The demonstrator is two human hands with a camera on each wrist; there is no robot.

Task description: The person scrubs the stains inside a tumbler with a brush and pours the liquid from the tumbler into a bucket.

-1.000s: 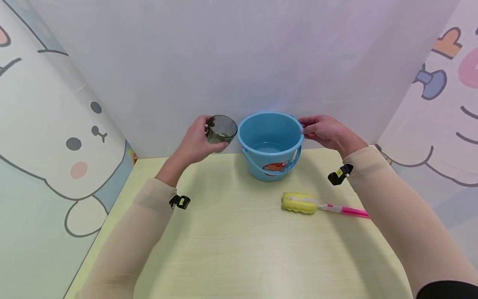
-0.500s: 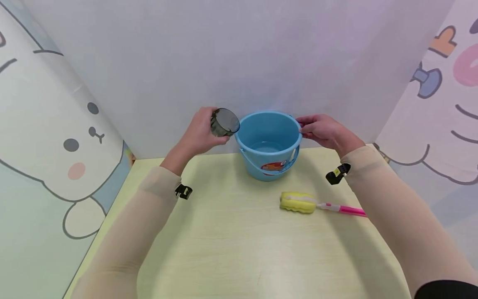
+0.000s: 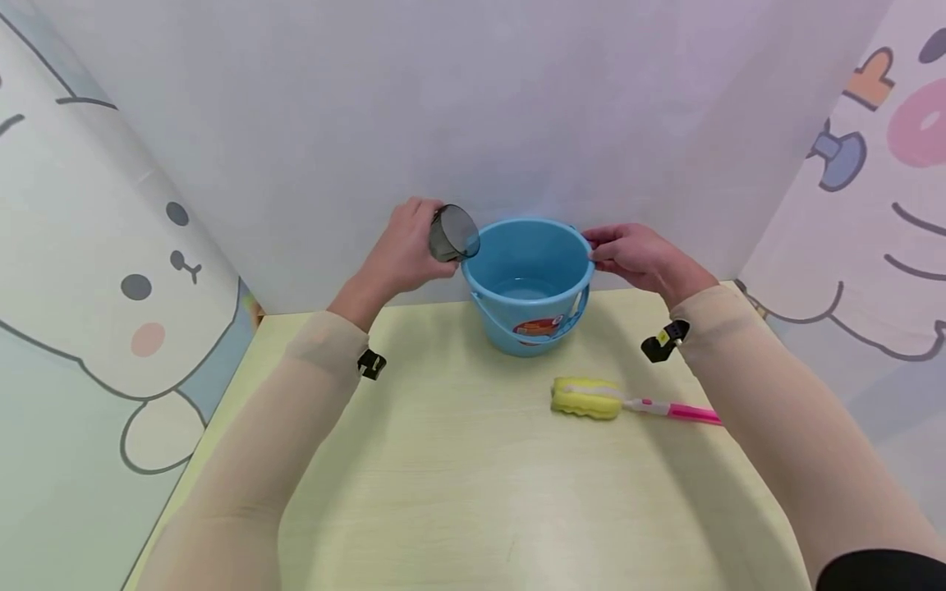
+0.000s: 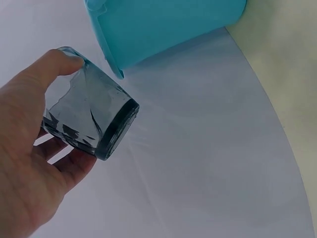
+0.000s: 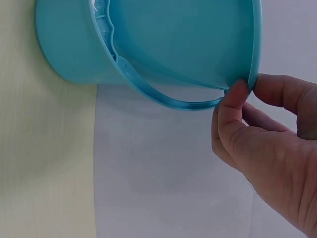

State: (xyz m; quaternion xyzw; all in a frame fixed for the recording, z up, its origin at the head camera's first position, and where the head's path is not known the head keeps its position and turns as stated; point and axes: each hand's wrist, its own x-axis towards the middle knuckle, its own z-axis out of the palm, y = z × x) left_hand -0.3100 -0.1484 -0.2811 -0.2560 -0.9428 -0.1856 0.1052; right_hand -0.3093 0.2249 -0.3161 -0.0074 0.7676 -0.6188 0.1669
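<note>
My left hand [image 3: 402,253] holds a dark see-through glass cup [image 3: 452,235], thumb on one side and fingers on the other. The cup leans to the right, its mouth at the left rim of a light blue bucket [image 3: 502,320]. In the left wrist view, a slanted line like a water surface shows inside the glass [image 4: 94,104], and drops cling to it. My right hand [image 3: 634,256] pinches the bucket's right rim between thumb and fingers, near the handle [image 5: 185,105]. The bucket stands upright; whether liquid lies in it I cannot tell.
A yellow sponge brush [image 3: 587,398] with a pink and white handle lies on the pale wooden table [image 3: 443,460], in front of the bucket. Behind the bucket rises a whitish wall [image 3: 473,107]. Cartoon-printed panels [image 3: 66,246] stand at both sides.
My left hand has risen and moved right, tipping the glass cup further toward the bucket. My right hand keeps its pinch on the rim. The view has shifted slightly.
</note>
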